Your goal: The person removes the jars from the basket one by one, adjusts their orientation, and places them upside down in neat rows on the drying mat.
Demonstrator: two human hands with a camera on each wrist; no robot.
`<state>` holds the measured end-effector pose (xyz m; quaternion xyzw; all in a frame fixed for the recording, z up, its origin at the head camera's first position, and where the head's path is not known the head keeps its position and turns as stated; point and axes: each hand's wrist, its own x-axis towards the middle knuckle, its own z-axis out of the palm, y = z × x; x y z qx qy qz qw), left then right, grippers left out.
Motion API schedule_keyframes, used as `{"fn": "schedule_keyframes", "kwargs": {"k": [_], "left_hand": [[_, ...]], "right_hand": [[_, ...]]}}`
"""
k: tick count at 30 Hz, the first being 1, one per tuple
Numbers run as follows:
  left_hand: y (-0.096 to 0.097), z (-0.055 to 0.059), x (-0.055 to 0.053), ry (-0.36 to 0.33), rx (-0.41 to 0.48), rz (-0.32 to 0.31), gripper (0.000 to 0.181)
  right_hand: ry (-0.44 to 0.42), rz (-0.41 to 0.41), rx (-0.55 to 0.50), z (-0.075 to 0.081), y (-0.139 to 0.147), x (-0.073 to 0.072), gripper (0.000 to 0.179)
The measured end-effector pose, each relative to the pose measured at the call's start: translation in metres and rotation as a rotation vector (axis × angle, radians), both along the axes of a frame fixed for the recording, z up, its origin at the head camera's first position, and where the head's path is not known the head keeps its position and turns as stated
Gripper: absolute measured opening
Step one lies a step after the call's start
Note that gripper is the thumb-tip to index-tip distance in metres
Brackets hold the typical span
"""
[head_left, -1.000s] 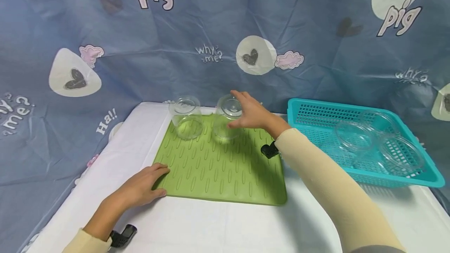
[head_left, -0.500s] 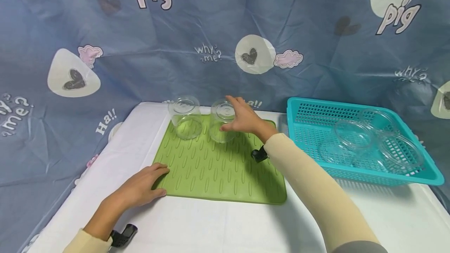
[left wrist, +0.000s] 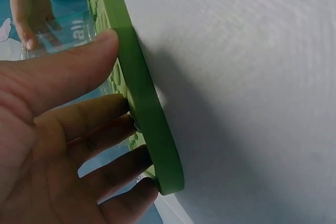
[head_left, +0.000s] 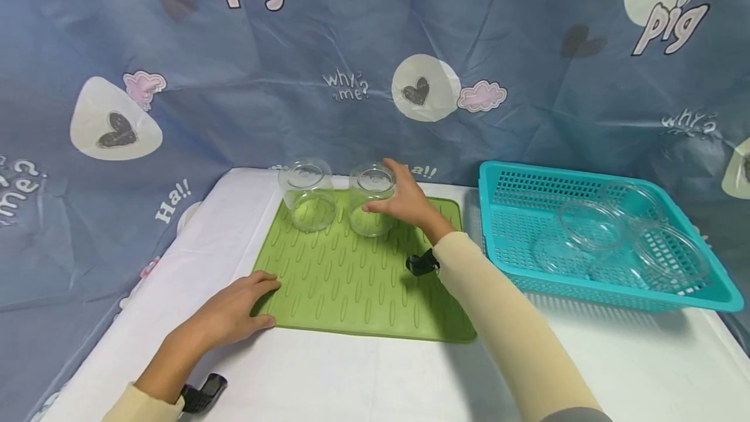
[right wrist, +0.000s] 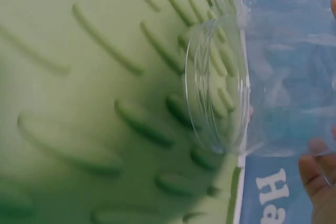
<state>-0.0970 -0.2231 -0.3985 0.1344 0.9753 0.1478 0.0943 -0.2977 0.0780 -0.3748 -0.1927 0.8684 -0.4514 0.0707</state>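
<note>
My right hand (head_left: 405, 200) holds a clear cup (head_left: 364, 217), thumb and fingers spread around its upper part. The cup stands upside down near the back edge of a green ribbed mat (head_left: 351, 292). Just left of it is a second upturned clear cup (head_left: 309, 178). In the right wrist view, the held cup's rim (right wrist: 197, 87) is close to the ribs, and fingertips (right wrist: 312, 179) touch its side. My left hand (head_left: 237, 308) rests at the mat's front left corner. Its fingers (left wrist: 100, 114) lie loosely bent against the mat edge in the left wrist view.
A turquoise plastic basket (head_left: 545, 286) stands on the right, with several clear cups (head_left: 592, 226) lying in it. White cloth (head_left: 351, 376) covers the table. A printed blue curtain (head_left: 351, 31) hangs directly behind.
My right hand has shifted slightly left and down with the cup, which now stands closer to the left cup. My left hand has stayed in place.
</note>
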Motion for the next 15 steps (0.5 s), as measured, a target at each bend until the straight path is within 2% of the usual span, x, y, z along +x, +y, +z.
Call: {"fn": "schedule_keyframes", "kwargs": {"k": [15], "left_hand": [[-0.002, -0.001, 0.004, 0.024, -0.006, 0.005, 0.058]], "right_hand": [[0.008, -0.081, -0.155, -0.011, -0.019, -0.002, 0.108]]}}
